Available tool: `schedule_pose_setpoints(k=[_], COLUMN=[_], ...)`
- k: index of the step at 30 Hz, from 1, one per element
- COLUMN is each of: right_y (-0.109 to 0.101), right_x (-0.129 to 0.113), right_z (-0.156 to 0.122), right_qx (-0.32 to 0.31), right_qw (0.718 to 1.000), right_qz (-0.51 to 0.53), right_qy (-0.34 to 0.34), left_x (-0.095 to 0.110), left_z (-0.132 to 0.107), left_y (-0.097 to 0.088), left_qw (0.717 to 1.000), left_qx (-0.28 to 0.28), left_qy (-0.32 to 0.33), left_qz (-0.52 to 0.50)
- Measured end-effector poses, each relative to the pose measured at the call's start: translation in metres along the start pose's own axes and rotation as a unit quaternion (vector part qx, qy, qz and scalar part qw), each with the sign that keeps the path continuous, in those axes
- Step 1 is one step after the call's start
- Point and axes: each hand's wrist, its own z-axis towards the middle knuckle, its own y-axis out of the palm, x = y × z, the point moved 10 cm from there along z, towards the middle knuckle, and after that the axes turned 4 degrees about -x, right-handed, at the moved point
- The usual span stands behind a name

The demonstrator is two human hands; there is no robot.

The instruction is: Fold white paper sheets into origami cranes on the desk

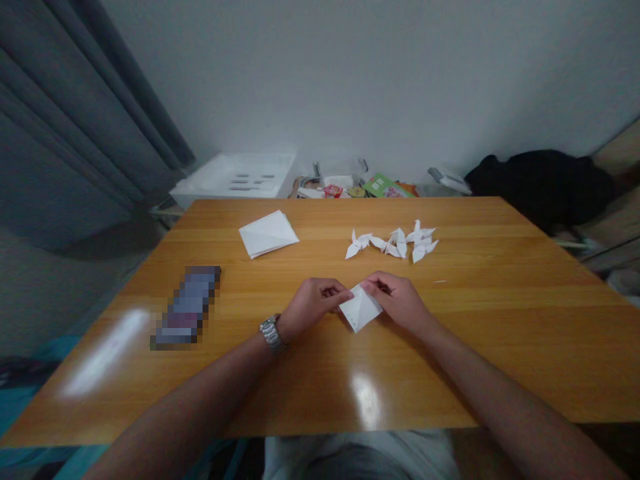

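Note:
A small folded white paper square (361,309) lies on the wooden table (500,333) in front of me. My left hand (313,305), with a metal watch at the wrist, pinches the paper's left edge. My right hand (400,300) pinches its upper right corner. Both hands have their fingers closed on the paper. Behind the hands lie several finished white folded paper figures (393,243) in a row. A stack of flat white paper sheets (268,233) rests further left.
A blurred dark flat object (187,307) lies on the table's left part. Beyond the far edge are a white plastic box (235,177), small colourful packets (360,187) and a black bag (543,183). Grey curtain (65,133) hangs at left.

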Motion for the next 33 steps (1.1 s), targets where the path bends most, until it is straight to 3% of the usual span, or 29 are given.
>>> schedule_pose_setpoints(k=[5, 8, 15, 22, 26, 33], right_y=[0.003, 0.008, -0.002, -0.005, -0.003, 0.000], right_x=[0.015, 0.024, 0.021, 0.017, 0.016, 0.008], right_z=[0.002, 0.004, 0.007, 0.008, 0.009, 0.008], right_qx=[-0.008, -0.031, -0.015, -0.013, -0.015, -0.022], right_qw=[1.000, 0.998, 0.998, 0.991, 0.987, 0.980], right_qz=[0.028, 0.047, -0.054, -0.127, -0.152, -0.186], right_qy=[0.007, 0.020, -0.003, -0.038, -0.043, -0.061], left_x=[-0.002, -0.001, 0.021, 0.033, 0.024, 0.016], left_z=[0.002, 0.003, -0.001, -0.007, -0.005, -0.004], left_y=[-0.011, -0.022, -0.027, 0.003, 0.016, 0.023], left_qw=[0.999, 0.995, 0.958, 0.905, 0.878, 0.865], left_qx=[0.035, 0.066, 0.103, 0.015, -0.025, -0.053], left_qy=[-0.009, -0.003, 0.103, 0.220, 0.211, 0.171], left_qz=[0.015, 0.080, 0.246, 0.363, 0.430, 0.468])
